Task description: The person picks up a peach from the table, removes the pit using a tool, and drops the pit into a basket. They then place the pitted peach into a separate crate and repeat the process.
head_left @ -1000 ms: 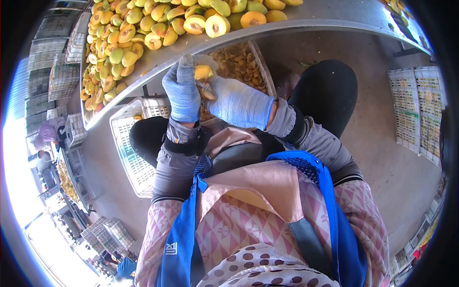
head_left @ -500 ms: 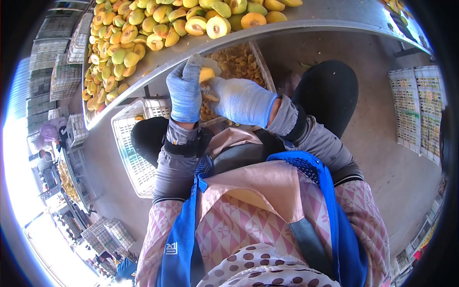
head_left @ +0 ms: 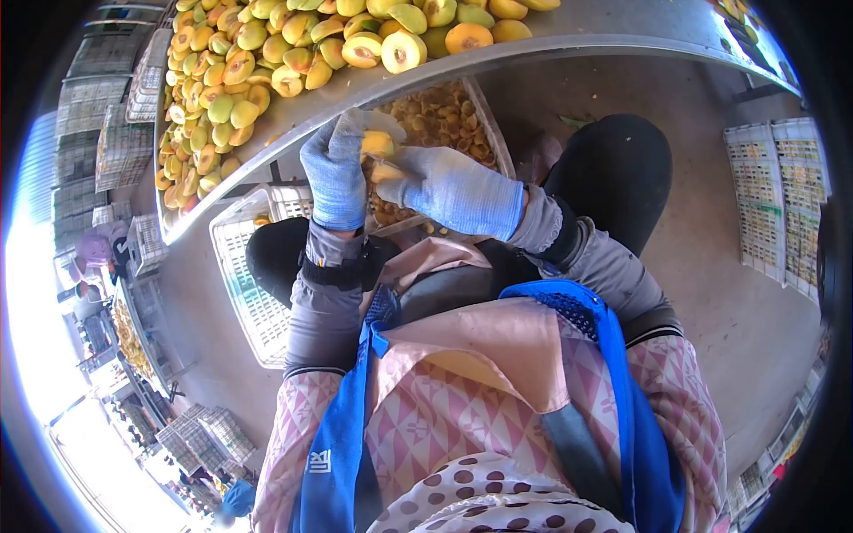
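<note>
My left hand (head_left: 339, 173), in a blue-grey knit glove, is closed around a yellow peach half (head_left: 378, 143). My right hand (head_left: 458, 188), gloved the same way, is beside it with its fingers curled in. At the right fingertips is a small orange-yellow patch, perhaps another fruit piece; whatever that hand grips is too hidden to name. Both hands are just below the front edge of a metal table (head_left: 569, 46) heaped with halved peaches (head_left: 240, 67). Beneath them stands a crate of brownish scraps (head_left: 444, 120), partly covered by the hands.
A white plastic basket (head_left: 258, 298) stands on the floor by my left knee. My right knee (head_left: 622, 169) rises near the scrap crate. Stacked crates (head_left: 777, 204) are at the right, with more stacks (head_left: 120, 151) at the left. Another fruit-covered table (head_left: 131, 333) is farther left.
My left hand has shifted slightly left and turned, showing more of the peach half. My right hand has moved slightly right and down, with its fingers still by the fruit.
</note>
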{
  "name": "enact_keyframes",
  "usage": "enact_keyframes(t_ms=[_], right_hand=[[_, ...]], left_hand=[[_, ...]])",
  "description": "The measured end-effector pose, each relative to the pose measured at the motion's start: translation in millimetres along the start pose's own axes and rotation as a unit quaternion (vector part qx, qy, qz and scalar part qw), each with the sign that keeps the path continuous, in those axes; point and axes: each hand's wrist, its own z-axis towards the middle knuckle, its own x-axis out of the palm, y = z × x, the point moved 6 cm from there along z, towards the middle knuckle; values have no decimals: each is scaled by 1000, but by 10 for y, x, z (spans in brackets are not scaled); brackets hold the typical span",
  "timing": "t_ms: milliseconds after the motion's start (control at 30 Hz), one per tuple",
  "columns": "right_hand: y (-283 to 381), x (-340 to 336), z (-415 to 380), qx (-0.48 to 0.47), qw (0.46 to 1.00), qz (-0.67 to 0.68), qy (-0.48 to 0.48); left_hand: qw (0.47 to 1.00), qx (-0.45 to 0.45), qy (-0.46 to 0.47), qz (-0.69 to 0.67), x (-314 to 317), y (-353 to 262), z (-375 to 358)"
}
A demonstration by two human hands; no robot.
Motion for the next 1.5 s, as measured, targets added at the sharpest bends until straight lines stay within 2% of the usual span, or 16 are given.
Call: enact_keyframes(t_ms=[100,200,300,533,600,767,800,867,900,967,1000,1067,1167,1300,1333,1500], right_hand=[[49,-29,24,17,993,105,45],[96,-81,19,-8,999,-49,-15],[144,-109,-34,129,966,-220,32],[149,-135,-9,113,984,140,3],[56,-127,-40,122,979,159,-29],[-48,-153,-43,119,985,-125,2],[-42,-152,-71,123,980,-159,5],[-1,-129,-82,130,971,-198,17],[51,-128,-80,135,969,-205,26],[62,-101,-88,118,967,-225,30],[41,-77,-96,97,966,-239,23],[1,-99,-85,95,964,-248,21],[51,-97,-41,137,964,-225,38],[63,-141,15,102,975,-199,-5],[59,-162,16,86,977,-193,-21],[76,-304,32,123,974,-185,-40]], left_hand=[[996,-18,60,57,-79,124,20],[997,-13,58,39,-17,169,54],[996,-70,-22,-41,-18,336,116],[947,-154,51,-278,-19,312,72],[983,-85,-42,-158,-314,172,56],[979,79,-166,90,-1602,-193,-83],[968,41,-183,169,-1735,-456,-209],[937,-4,-250,245,-2567,-379,-392],[821,105,-174,534,-2981,-334,-467],[843,-88,-185,498,-3818,140,-644],[786,-111,-158,588,-3818,190,-662],[667,-100,-149,723,-3795,280,-553],[846,-25,-155,509,-2690,-53,82],[857,150,5,492,-1028,-149,920],[775,244,51,581,-686,-39,1107],[720,184,80,665,122,331,1462]])
